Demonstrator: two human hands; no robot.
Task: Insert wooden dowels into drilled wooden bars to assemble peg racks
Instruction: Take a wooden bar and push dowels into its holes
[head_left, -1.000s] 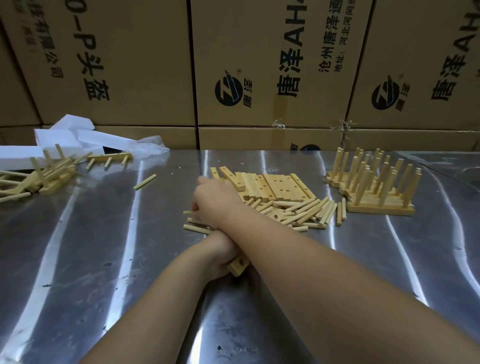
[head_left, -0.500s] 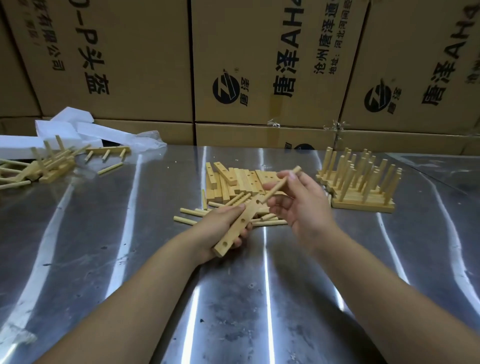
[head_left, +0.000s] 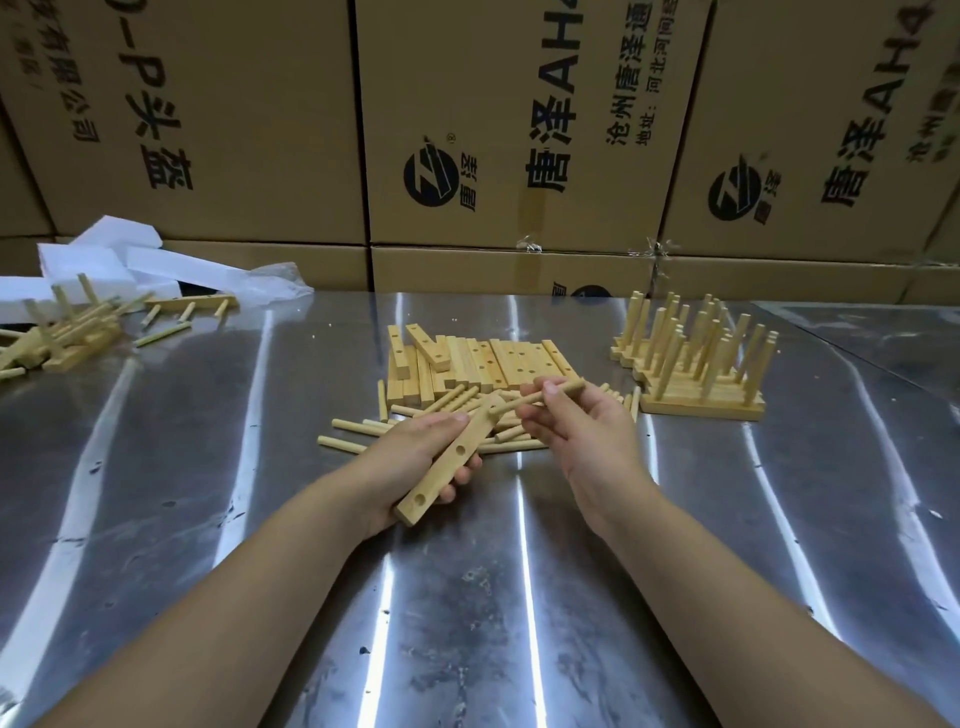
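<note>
Across the back, a wall of printed cardboard boxes (head_left: 249, 130). Below them, a scuffed steel table (head_left: 519, 597), streaked with glare. At far left, white foam (head_left: 171, 265) behind a loose heap of pegged racks (head_left: 67, 338), with a stray peg just beside it. At far right, a cluster of finished racks (head_left: 691, 364), pegs upright and slightly splayed. At centre, a flat pile of drilled bars (head_left: 493, 361), with loose dowels (head_left: 353, 428) scattered along its near edge.

In front of the pile, above the table, both bare forearms reaching in. Left hand (head_left: 410, 462) wrapped around one bar (head_left: 452, 457), thumb on top, fingers curled beneath, two holes facing up, the bar angled away to the right. Right hand (head_left: 576, 426) pinching a single dowel (head_left: 540, 396) between thumb and fingertips, the dowel's lower tip meeting the bar's far end. Seated in a hole or merely touching: impossible to tell.
</note>
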